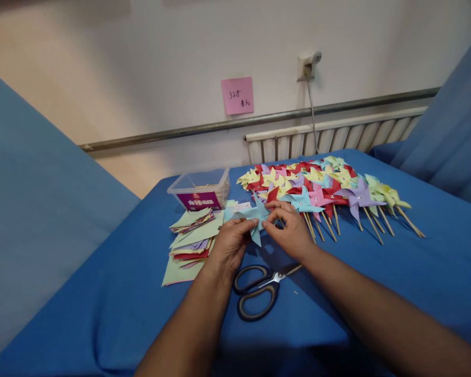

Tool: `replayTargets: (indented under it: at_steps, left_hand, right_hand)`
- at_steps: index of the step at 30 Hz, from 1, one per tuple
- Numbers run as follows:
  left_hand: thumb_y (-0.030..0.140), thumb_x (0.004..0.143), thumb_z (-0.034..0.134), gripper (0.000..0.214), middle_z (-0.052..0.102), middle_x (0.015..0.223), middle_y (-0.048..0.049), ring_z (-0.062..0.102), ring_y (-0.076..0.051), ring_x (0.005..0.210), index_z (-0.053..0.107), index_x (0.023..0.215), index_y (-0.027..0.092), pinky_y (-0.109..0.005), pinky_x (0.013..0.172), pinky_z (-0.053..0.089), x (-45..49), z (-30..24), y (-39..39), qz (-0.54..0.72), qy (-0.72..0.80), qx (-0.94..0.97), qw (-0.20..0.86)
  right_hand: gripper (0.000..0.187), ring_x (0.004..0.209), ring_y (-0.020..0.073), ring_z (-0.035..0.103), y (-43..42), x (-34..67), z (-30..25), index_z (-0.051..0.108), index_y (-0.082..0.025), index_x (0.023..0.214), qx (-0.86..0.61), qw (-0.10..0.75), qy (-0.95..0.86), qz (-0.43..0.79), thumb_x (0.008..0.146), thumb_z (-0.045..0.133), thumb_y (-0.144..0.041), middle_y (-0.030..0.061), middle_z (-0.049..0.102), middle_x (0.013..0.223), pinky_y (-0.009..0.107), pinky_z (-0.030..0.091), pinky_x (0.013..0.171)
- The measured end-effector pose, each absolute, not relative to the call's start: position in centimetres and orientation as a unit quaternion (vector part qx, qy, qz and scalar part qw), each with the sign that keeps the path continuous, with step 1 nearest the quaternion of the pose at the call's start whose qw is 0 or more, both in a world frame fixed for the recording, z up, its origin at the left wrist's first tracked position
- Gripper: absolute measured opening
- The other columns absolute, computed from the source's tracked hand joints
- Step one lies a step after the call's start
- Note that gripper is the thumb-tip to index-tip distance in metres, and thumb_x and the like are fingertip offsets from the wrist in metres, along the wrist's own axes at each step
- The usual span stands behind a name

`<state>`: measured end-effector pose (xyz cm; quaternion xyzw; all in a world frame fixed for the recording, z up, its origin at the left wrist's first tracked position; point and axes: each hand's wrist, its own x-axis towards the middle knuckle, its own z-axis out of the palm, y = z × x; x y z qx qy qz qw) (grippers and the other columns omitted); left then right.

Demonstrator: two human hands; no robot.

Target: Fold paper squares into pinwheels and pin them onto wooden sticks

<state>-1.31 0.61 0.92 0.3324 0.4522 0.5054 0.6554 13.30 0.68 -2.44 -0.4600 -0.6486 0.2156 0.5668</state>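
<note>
Over the blue cloth, both my hands are at a light blue paper pinwheel (256, 212). My left hand (232, 242) grips it from below and to the left, thumb against the paper. My right hand (289, 228) is closed in a pinch at the pinwheel's right side, thumb and index finger near its middle. Whatever small part sits between those fingertips is hidden. Below the hands lie scissors (259, 293) with dark handles, their blades pointing right. Left of my left hand are stacked coloured paper sheets (196, 235).
A clear plastic box (200, 188) with a purple label stands behind the paper stacks. Many finished pinwheels (322, 193) on wooden sticks lie at the back right. The blue-covered table (133, 283) meets a wall with a radiator (337, 136). Blue curtains (35, 220) hang on both sides.
</note>
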Motion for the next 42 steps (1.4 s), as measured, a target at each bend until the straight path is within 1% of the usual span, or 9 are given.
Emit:
replayTargets:
  at_steps: [21,23,24,27,29,32,35,39,42]
  left_hand:
    - [0.017,0.051,0.083,0.024,0.055,0.050,0.0024,0.049,-0.009,0.047,0.060,0.054,0.014,-0.022,0.050,0.039,-1.2,1.1,0.6,0.493,0.476,0.361,0.632]
    - [0.019,0.053,0.082,0.022,0.056,0.050,0.0016,0.049,-0.009,0.046,0.061,0.055,0.014,-0.023,0.049,0.039,-1.4,1.0,0.6,0.486,0.485,0.372,0.624]
    - [0.020,0.054,0.081,0.020,0.057,0.051,0.0010,0.049,-0.010,0.045,0.062,0.056,0.014,-0.023,0.049,0.039,-1.5,1.0,0.6,0.478,0.491,0.381,0.621]
    - [0.023,0.055,0.078,0.017,0.061,0.055,-0.0024,0.052,-0.012,0.047,0.065,0.061,0.013,-0.026,0.050,0.040,-2.0,0.9,0.7,0.431,0.508,0.419,0.617]
    - [0.023,0.054,0.076,0.016,0.064,0.059,-0.0045,0.053,-0.014,0.049,0.067,0.064,0.013,-0.026,0.050,0.039,-2.4,1.0,0.8,0.401,0.525,0.457,0.595]
    - [0.023,0.055,0.072,0.013,0.062,0.058,-0.0036,0.050,-0.013,0.050,0.068,0.063,0.014,-0.025,0.049,0.034,-2.7,1.3,0.8,0.362,0.544,0.535,0.536]
    - [0.022,0.054,0.068,0.011,0.050,0.051,0.0020,0.039,-0.010,0.049,0.059,0.053,0.017,-0.024,0.047,0.027,-2.8,1.9,0.7,0.317,0.556,0.612,0.464]
    - [0.022,0.054,0.064,0.021,0.035,0.050,0.0066,0.030,-0.009,0.051,0.045,0.047,0.019,-0.025,0.047,0.020,-2.9,2.3,0.6,0.235,0.552,0.688,0.409]
    - [0.021,0.055,0.063,0.021,0.034,0.051,0.0071,0.030,-0.009,0.053,0.043,0.048,0.018,-0.026,0.048,0.020,-2.9,2.2,0.7,0.214,0.543,0.712,0.391]
  right_hand:
    - [0.017,0.103,0.0243,0.061,0.7,13.1,-2.7,0.056,-0.023,0.063,-0.450,0.571,-0.647,0.231,0.076,0.066,-0.026,0.0075,0.068,0.103,0.043,0.043,0.095]
    - [0.011,0.104,0.0244,0.061,0.7,13.2,-2.7,0.060,-0.023,0.073,-0.448,0.581,-0.626,0.264,0.076,0.068,-0.029,0.0079,0.067,0.106,0.043,0.045,0.095]
    - [0.015,0.105,0.0244,0.062,0.8,13.3,-2.6,0.062,-0.023,0.083,-0.448,0.588,-0.608,0.289,0.075,0.070,-0.032,0.0081,0.067,0.109,0.043,0.046,0.095]
    - [0.044,0.108,0.0241,0.062,1.2,14.1,-2.2,0.058,-0.024,0.111,-0.442,0.615,-0.546,0.358,0.072,0.075,-0.038,0.0091,0.064,0.120,0.043,0.047,0.095]
    - [0.051,0.113,0.0243,0.060,1.5,14.9,-1.7,0.056,-0.024,0.115,-0.428,0.624,-0.529,0.385,0.071,0.077,-0.039,0.0096,0.063,0.124,0.043,0.046,0.097]
    - [0.046,0.106,0.0241,0.064,1.7,15.9,-0.9,0.059,-0.022,0.111,-0.398,0.569,-0.577,0.430,0.070,0.077,-0.034,0.0080,0.070,0.107,0.042,0.047,0.094]
    - [0.041,0.089,0.0214,0.066,1.5,16.2,-0.7,0.064,-0.021,0.105,-0.378,0.478,-0.651,0.453,0.068,0.078,-0.030,0.0031,0.071,0.087,0.038,0.049,0.085]
    - [0.041,0.078,0.0174,0.064,1.3,15.8,-1.4,0.066,-0.020,0.102,-0.376,0.418,-0.676,0.476,0.064,0.079,-0.027,0.0001,0.067,0.082,0.031,0.049,0.073]
    - [0.036,0.074,0.0158,0.061,1.4,15.3,-2.1,0.067,-0.020,0.097,-0.384,0.419,-0.676,0.469,0.063,0.077,-0.022,-0.0013,0.065,0.079,0.029,0.048,0.068]
